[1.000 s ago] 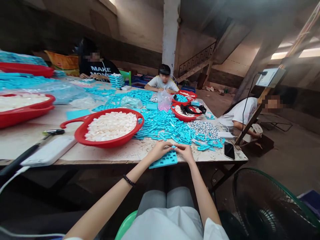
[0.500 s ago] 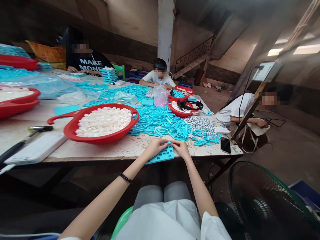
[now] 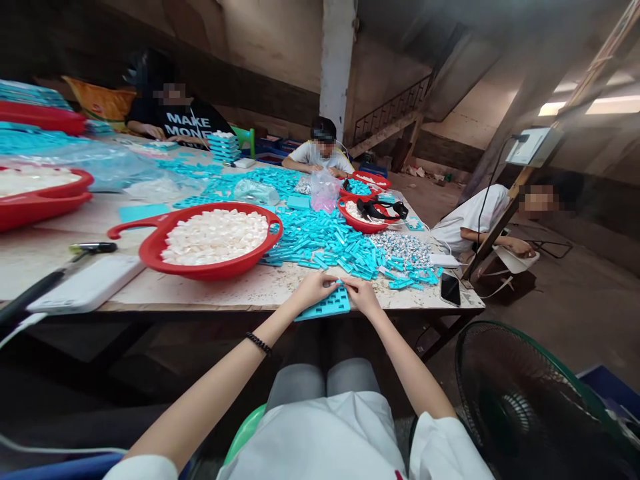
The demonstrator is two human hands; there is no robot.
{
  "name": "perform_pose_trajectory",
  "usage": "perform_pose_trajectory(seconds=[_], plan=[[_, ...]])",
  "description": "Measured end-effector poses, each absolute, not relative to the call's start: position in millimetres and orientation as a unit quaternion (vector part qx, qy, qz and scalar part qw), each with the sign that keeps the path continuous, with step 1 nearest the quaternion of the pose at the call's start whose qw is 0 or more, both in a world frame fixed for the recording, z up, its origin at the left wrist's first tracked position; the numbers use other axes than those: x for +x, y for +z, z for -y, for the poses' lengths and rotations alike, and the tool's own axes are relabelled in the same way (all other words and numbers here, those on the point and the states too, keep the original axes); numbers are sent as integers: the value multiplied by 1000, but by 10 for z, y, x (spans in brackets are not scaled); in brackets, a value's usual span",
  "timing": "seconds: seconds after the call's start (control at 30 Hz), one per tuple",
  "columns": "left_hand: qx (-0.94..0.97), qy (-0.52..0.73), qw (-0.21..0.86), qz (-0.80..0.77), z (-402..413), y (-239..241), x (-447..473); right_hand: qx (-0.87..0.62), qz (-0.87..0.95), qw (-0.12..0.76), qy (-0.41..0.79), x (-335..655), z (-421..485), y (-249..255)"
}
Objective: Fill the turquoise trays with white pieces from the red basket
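My left hand (image 3: 313, 291) and my right hand (image 3: 361, 295) pinch the upper edge of a turquoise plastic grid (image 3: 327, 307), which lies flat at the table's near edge. Their fingertips nearly meet above it. Just beyond my hands spreads a heap of turquoise plastic strips (image 3: 325, 243). To the left stands a red plastic basin (image 3: 210, 272) full of white pieces (image 3: 215, 237). A black bead bracelet (image 3: 259, 343) circles my left wrist.
A phone (image 3: 451, 289) lies at the right of the wooden table (image 3: 200, 297), and a white power bank (image 3: 85, 285) at the left. Several co-workers sit around it. A red bowl (image 3: 357, 223) holds a black strap. A floor fan (image 3: 505, 393) stands at my right.
The head view has tilted slightly, shifting the table within the picture. My hands stay on the turquoise grid, with little visible change in their grip.
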State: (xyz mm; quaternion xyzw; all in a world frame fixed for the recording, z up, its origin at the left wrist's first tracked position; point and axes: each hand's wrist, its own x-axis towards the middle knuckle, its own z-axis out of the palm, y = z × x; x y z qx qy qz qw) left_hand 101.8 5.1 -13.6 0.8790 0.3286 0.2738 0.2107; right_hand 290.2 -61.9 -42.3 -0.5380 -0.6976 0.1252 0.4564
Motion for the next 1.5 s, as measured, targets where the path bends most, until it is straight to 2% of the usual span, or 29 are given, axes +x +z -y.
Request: perform_pose_trajectory(seconds=[0.43,0.73,1.0,1.3,1.5], plan=[[894,231,202,-326,14,13,1046,-525,747,402,69,2949,600,-470],[878,184,148,-416,89,145,1209,-516,775,362,44,3011,604,-476],[863,189,147,-446,137,134,1200,-508,780,362,49,3010,607,-542],[875,238,173,-385,179,39,993,-519,741,411,112,2946,719,-427],[888,256,155,-349,185,-15,978,-593,536,582,149,2940,694,-423]])
